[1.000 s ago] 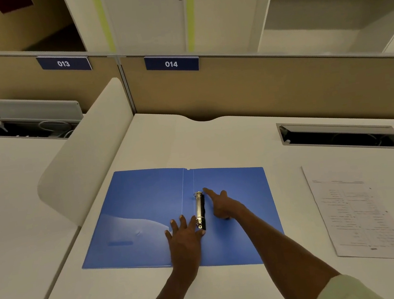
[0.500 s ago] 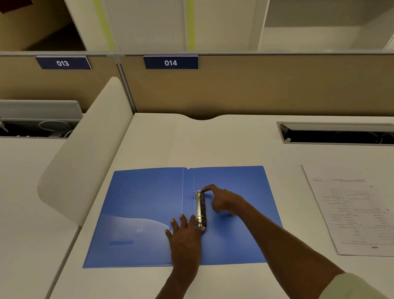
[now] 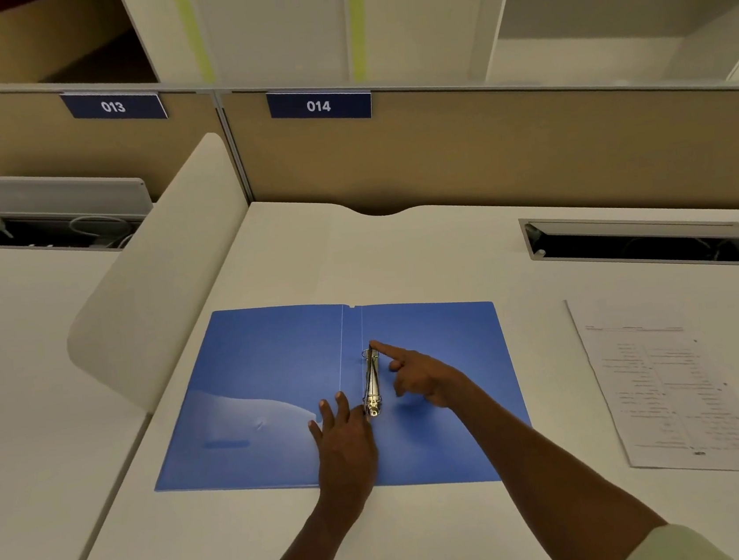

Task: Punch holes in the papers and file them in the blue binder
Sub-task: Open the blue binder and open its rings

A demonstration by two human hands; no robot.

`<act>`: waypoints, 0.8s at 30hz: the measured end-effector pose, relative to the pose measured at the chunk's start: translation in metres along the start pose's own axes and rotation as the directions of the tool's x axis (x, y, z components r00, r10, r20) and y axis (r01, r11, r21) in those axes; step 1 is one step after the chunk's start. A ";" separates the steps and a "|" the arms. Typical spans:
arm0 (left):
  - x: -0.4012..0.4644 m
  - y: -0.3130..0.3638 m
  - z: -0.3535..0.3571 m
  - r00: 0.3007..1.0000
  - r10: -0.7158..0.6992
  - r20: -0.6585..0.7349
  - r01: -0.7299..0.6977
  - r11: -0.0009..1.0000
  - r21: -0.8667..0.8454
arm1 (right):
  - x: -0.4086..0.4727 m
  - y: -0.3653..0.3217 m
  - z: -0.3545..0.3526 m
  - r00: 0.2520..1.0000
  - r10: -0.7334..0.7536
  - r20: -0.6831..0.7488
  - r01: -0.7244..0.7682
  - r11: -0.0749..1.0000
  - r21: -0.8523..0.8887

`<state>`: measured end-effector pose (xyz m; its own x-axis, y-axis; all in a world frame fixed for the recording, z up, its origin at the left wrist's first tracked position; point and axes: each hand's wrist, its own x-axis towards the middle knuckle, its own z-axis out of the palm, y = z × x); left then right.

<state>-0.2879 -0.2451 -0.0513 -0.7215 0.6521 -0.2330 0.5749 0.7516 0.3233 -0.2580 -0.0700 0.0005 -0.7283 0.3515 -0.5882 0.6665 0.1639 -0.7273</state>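
Both arms reach forward from the near edge, bare to past the elbow, the right one showing a pale sleeve at the upper arm. The left hand (image 3: 343, 439) lies palm down, fingers straight and slightly spread. The right hand (image 3: 420, 375) points away with its forefinger stretched out, the other fingers curled under, gripping nothing.
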 end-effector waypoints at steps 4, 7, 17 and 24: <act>-0.001 0.000 -0.003 1.000 -0.015 -0.023 0.012 0.989 -0.148 | -0.002 -0.006 0.010 1.000 -0.007 0.022 0.008 1.000 -0.013; -0.002 -0.002 -0.004 1.000 -0.026 -0.015 0.024 0.988 -0.150 | -0.003 -0.007 0.013 1.000 -0.009 0.027 0.010 1.000 -0.017; 0.006 0.007 -0.023 0.985 -0.025 -0.171 -0.007 0.983 -0.183 | -0.007 0.010 0.015 0.996 -0.016 -0.083 0.017 1.000 0.012; 0.014 0.005 -0.028 0.977 0.030 -0.209 -0.039 0.999 -0.036 | -0.008 0.021 0.028 0.982 -0.165 -0.091 0.131 0.945 -0.299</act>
<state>-0.3060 -0.2344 -0.0273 -0.7686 0.6392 -0.0259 0.5880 0.7217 0.3653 -0.2429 -0.0955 -0.0199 -0.8106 0.4019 -0.4259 0.5823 0.4763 -0.6588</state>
